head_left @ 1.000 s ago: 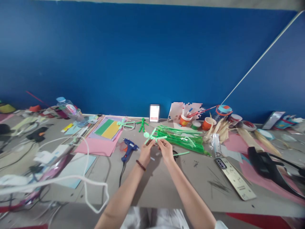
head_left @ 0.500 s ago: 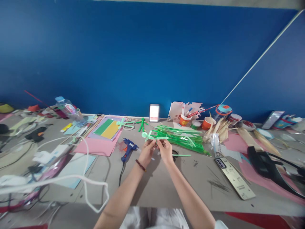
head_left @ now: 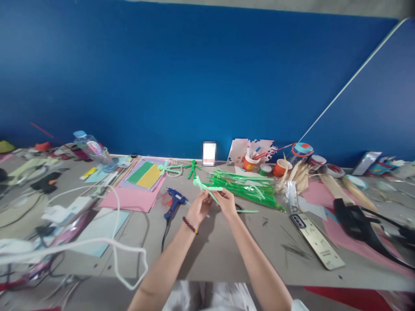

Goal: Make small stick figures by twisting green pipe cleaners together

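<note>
Between my hands is a light green pipe cleaner figure (head_left: pixel 204 185), its looped head end pointing up and left. My left hand (head_left: pixel 199 206) pinches it from below, a beaded bracelet on the wrist. My right hand (head_left: pixel 225 203) pinches a limb of the same figure on the right. Behind it, a dark green pipe cleaner figure (head_left: pixel 193 169) stands near the wall, and another light green pipe cleaner figure (head_left: pixel 168 167) lies to its left. A bag of green pipe cleaners (head_left: pixel 249 188) lies behind my right hand, and a loose light green pipe cleaner (head_left: pixel 248 211) beside it.
A blue glue gun (head_left: pixel 175 201) with its cord lies left of my hands. Coloured sheets (head_left: pixel 129 198) and a white cable (head_left: pixel 129 250) are further left. A phone (head_left: pixel 319 242) lies at right, with paper cups (head_left: pixel 282 167) behind. A plastic bottle (head_left: pixel 94 149) stands back left.
The held figure has turned: its limbs now lie differently, one slanting down between my hands to the right. My right fingers have shifted on it. The view has moved slightly.
</note>
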Demonstrator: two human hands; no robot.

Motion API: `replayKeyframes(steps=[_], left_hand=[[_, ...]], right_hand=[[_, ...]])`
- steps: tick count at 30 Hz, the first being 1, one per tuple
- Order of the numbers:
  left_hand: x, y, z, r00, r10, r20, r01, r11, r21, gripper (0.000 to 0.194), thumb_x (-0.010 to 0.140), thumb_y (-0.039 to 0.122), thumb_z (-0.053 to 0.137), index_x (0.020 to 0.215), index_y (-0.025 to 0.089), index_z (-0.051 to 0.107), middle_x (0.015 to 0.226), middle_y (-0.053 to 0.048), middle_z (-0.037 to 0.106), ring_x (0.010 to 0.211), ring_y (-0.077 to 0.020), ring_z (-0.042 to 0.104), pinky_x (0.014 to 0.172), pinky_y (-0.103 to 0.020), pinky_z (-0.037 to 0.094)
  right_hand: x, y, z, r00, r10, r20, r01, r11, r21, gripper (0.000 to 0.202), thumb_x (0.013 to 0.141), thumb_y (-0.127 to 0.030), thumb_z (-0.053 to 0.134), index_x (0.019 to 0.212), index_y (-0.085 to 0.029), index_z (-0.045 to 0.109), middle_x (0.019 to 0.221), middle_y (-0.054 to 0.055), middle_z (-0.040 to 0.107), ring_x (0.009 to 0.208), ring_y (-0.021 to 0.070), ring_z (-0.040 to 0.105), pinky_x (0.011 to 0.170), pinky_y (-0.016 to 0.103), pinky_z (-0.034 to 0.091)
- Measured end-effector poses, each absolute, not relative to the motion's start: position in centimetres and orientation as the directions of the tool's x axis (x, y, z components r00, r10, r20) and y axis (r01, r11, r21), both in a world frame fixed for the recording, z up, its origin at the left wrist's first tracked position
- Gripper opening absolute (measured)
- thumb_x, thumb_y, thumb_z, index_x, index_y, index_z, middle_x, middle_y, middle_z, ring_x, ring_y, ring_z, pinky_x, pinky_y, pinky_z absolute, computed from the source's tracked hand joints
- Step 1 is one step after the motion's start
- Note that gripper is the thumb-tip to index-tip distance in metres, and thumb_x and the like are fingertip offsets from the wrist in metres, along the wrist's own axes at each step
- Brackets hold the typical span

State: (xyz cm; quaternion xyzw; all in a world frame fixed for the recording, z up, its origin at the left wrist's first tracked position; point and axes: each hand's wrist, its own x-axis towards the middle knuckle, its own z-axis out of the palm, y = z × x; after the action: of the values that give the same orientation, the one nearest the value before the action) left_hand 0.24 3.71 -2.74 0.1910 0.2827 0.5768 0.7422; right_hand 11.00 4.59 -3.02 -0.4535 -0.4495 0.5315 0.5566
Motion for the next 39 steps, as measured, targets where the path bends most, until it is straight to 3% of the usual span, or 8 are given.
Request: replayKeyframes(steps=[5,10,16,19,24,26,34,39], left_hand=[[0.3,3.5,-2.2,0.16,0.964,-0.213,-0.798,0.253,0.546,0.016,0.063,0.023,0.075,0.069,0.017,0.061,0.072,-0.001,0.063,0.069,-0.0129,0.058,0.072,-0.028,0.046],[0.4,3.3,-2.2,0.167,0.963,-0.21,-0.801,0.257,0.541,0.018,0.064,0.024,0.075,0.071,0.018,0.061,0.071,0.001,0.061,0.067,-0.0109,0.058,0.07,-0.025,0.046],[0.4,3.4,-2.7,0.119,0.966,-0.23,-0.813,0.227,0.536,0.03,0.057,0.027,0.08,0.071,0.018,0.055,0.066,0.004,0.058,0.061,-0.0092,0.058,0.062,-0.021,0.047],[0.3,3.5,-2.4,0.092,0.974,-0.209,-0.792,0.199,0.577,0.031,0.058,0.029,0.08,0.07,0.018,0.053,0.062,0.005,0.055,0.057,-0.0092,0.056,0.059,-0.022,0.045],[-0.1,3.4,-1.7,0.054,0.978,-0.199,-0.763,0.169,0.624,0.031,0.059,0.031,0.079,0.068,0.018,0.053,0.059,0.005,0.054,0.054,-0.0093,0.053,0.06,-0.025,0.044],[-0.2,3.4,-1.6,0.024,0.979,-0.201,-0.756,0.149,0.637,0.03,0.059,0.03,0.079,0.067,0.018,0.053,0.06,0.005,0.054,0.055,-0.0094,0.053,0.062,-0.025,0.044],[-0.5,4.0,-2.0,-0.075,0.982,-0.174,-0.688,0.075,0.721,0.027,0.057,0.025,0.079,0.062,0.015,0.055,0.059,0.005,0.054,0.054,-0.0053,0.051,0.055,-0.019,0.038],[-0.3,4.0,-2.2,0.006,0.984,-0.18,-0.715,0.13,0.687,0.024,0.058,0.027,0.079,0.071,0.016,0.062,0.068,0.002,0.061,0.064,-0.0081,0.057,0.061,-0.021,0.041]], right_hand=[[11.5,5.1,-2.9,-0.075,0.997,-0.004,-0.247,-0.023,-0.969,0.031,0.061,-0.046,0.071,0.069,-0.017,0.062,0.058,-0.001,0.058,0.048,0.0112,0.049,0.046,0.023,0.038],[10.6,3.9,-2.9,0.085,0.938,0.336,0.109,0.326,-0.939,0.018,0.074,-0.034,0.061,0.076,-0.016,0.065,0.07,0.003,0.063,0.064,0.0164,0.058,0.059,0.027,0.045],[8.6,2.3,-2.8,0.115,0.863,0.492,0.46,0.393,-0.796,0.024,0.083,-0.026,0.049,0.064,-0.018,0.062,0.062,0.004,0.059,0.06,0.0163,0.053,0.06,0.028,0.043],[8.2,2.0,-3.1,0.119,0.872,0.474,0.437,0.382,-0.814,0.025,0.083,-0.026,0.048,0.064,-0.017,0.061,0.061,0.003,0.058,0.057,0.0153,0.052,0.057,0.026,0.043],[7.5,1.4,-3.7,0.041,0.872,0.487,0.362,0.441,-0.821,0.025,0.085,-0.022,0.048,0.1,-0.019,0.067,0.097,0.009,0.069,0.088,0.0207,0.063,0.076,0.031,0.05],[7.4,1.3,-3.9,0.024,0.86,0.511,0.393,0.462,-0.796,0.027,0.086,-0.021,0.046,0.102,-0.02,0.068,0.101,0.009,0.069,0.092,0.0215,0.063,0.08,0.033,0.05],[9.2,2.2,-3.2,0.162,0.812,0.561,0.52,0.413,-0.748,0.025,0.086,-0.031,0.051,0.089,-0.02,0.073,0.075,0.008,0.067,0.064,0.0186,0.058,0.059,0.03,0.05],[9.6,2.3,-2.5,0.198,0.794,0.575,0.456,0.445,-0.771,0.024,0.086,-0.03,0.052,0.087,-0.018,0.072,0.08,0.008,0.068,0.061,0.016,0.058,0.058,0.028,0.049]])
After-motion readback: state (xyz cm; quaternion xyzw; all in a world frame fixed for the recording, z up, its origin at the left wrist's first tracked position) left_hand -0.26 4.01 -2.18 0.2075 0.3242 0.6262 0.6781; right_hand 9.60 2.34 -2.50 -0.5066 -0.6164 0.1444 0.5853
